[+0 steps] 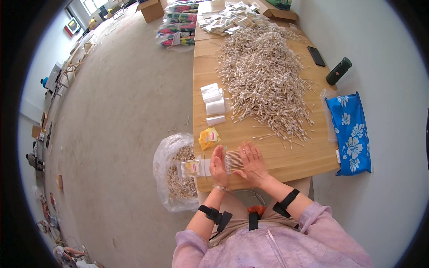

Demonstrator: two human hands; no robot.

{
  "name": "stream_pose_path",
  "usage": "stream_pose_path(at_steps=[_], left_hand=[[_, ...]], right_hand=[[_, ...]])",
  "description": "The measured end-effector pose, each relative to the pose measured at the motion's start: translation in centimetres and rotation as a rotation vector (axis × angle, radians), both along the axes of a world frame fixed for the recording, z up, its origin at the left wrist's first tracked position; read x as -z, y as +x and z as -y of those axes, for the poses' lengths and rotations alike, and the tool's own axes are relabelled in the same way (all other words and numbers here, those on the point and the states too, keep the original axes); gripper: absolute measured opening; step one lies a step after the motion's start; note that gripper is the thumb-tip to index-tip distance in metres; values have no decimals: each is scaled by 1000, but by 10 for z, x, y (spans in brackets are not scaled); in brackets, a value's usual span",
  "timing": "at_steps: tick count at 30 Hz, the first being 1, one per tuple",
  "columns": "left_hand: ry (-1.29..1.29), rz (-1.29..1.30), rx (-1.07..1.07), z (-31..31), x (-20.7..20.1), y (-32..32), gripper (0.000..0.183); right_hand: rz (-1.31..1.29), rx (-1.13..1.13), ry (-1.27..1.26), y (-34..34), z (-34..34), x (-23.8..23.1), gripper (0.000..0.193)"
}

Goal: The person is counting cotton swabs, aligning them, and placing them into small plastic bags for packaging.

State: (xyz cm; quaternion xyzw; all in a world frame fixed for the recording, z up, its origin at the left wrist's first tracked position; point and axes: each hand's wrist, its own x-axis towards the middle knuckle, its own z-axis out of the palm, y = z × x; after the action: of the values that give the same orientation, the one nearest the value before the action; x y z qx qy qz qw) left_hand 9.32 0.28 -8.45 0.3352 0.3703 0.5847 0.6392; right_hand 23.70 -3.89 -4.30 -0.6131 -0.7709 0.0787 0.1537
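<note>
A row of cotton swabs (233, 161) lies side by side on the table near its front edge, between my two hands. My left hand (217, 167) stands on its edge at the left end of the row, fingers stretched out. At the other end my right hand (253, 164) lies nearly flat, fingers straight, touching the swabs. Left of my left hand, a clear packet of swabs with a yellow label (191, 168) rests at the table's left edge. Small yellow cards (208, 138) lie just beyond it. A big loose heap of cotton swabs (263, 71) covers the middle of the table.
White plastic bags (215, 106) lie along the left edge. Filled packets (234, 18) are piled at the far end. A dark bottle (338, 71), a phone (316, 56) and a blue flowered bag (351, 134) line the right side. A clear sack of swabs (176, 174) stands below left.
</note>
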Motion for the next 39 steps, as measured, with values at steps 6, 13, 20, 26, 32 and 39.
stream_pose_path(at_steps=[6, 13, 20, 26, 32, 39], left_hand=[[-22, 70, -1, 1, -7, 5, 50], [-9, 53, -2, -1, -1, 4, 49], [-19, 33, -58, -1, 0, 3, 48], [-45, 30, -70, -10, -4, 8, 48], [17, -50, -32, -5, 4, 5, 52], [8, -22, -23, -5, 1, 4, 51]], right_hand=[[-102, -121, 146, 9, 13, -7, 27], [-118, 8, 11, 11, 11, 0, 12], [-79, 317, 206, 42, -5, -20, 35], [-891, 311, 84, -4, -15, 17, 52], [-1158, 282, 27, -28, -22, 22, 48], [-1433, 464, 124, 4, -28, 17, 40]])
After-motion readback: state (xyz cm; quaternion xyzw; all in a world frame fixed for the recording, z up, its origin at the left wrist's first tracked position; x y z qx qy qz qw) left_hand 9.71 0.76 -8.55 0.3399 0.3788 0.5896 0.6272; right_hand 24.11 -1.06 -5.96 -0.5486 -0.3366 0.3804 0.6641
